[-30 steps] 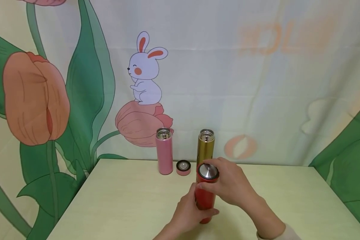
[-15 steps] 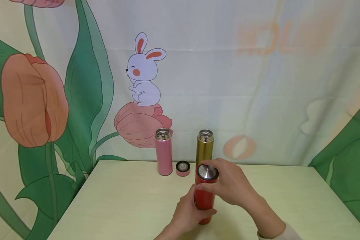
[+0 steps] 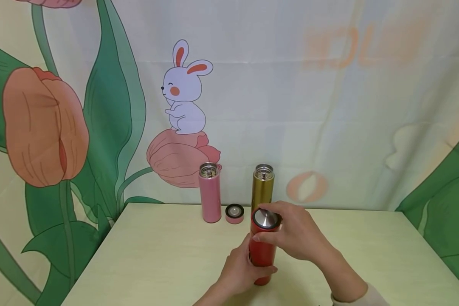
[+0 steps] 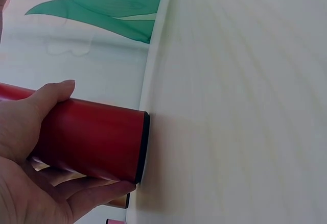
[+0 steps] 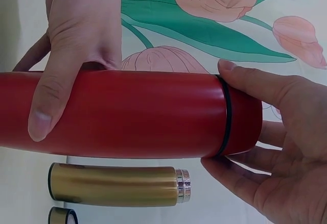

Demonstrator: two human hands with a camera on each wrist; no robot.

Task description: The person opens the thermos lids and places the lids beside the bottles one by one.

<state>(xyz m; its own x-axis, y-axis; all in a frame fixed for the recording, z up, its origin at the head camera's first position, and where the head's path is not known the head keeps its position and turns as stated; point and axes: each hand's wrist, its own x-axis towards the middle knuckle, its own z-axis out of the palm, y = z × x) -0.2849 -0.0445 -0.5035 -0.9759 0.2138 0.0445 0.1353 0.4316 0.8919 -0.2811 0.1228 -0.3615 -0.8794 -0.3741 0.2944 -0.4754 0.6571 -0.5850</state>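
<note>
A red thermos (image 3: 262, 253) stands upright on the table near its front, topped by a red lid (image 5: 246, 117) with a shiny metal top and a black ring beneath. My left hand (image 3: 238, 272) grips the lower body, thumb across the near side. My right hand (image 3: 296, 231) holds the lid from the right, its thumb and fingers on opposite sides. In the left wrist view, the thermos's black base (image 4: 143, 147) is right at the tabletop. Behind it stands a gold thermos (image 3: 262, 189), uncapped, its lower part hidden in the head view.
To the left at the back stands an uncapped pink thermos (image 3: 210, 197), with its pink lid (image 3: 235, 213) lying inner side up beside it. The right wrist view shows a gold lid (image 5: 60, 216) near the gold thermos. A printed curtain (image 3: 244, 106) hangs behind the table (image 3: 149, 255).
</note>
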